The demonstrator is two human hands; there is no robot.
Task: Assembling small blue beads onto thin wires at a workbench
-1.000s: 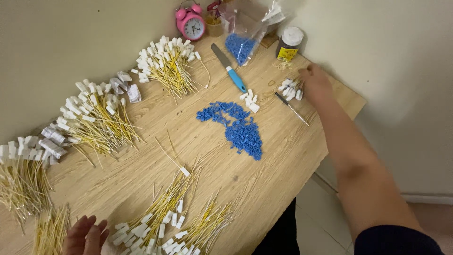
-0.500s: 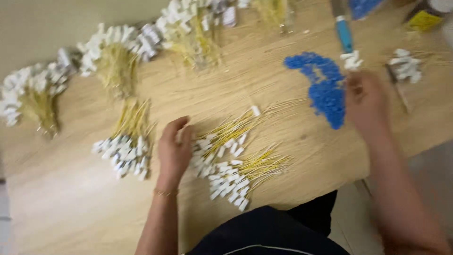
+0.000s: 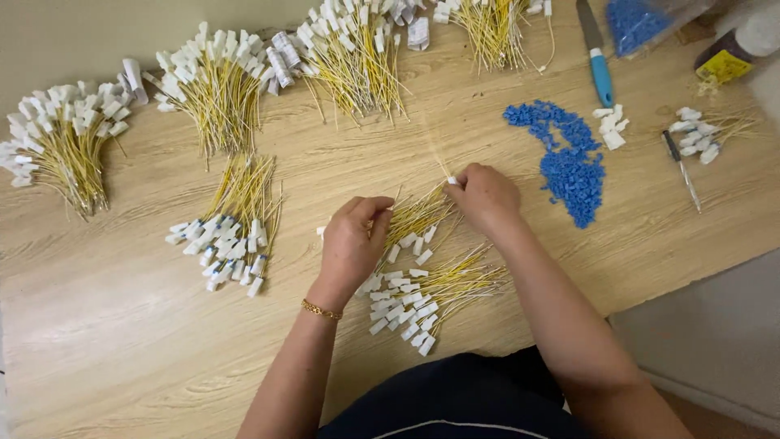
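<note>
looks like home piecework setup: wood desk (image 3: 122, 341) against plain wall, wire bundles (image 3: 219, 89) everywhere, blue connector pile (image 3: 573, 167), knife (image 3: 595, 53), small screwdriver (image 3: 681, 169)

Light wooden table (image 3: 122, 341) — bundles of yellow wires (image 3: 219, 89), blue pieces (image 3: 573, 167), a blue-handled knife (image 3: 597, 53).

A blue-handled knife (image 3: 597, 61) lies beside blue beads (image 3: 569, 158) on the wooden table (image 3: 122, 325).

Yellow wires (image 3: 418, 218) with white tags, blue beads (image 3: 573, 167), a blue-handled knife (image 3: 597, 61), light wood-grain table (image 3: 122, 325).
</note>
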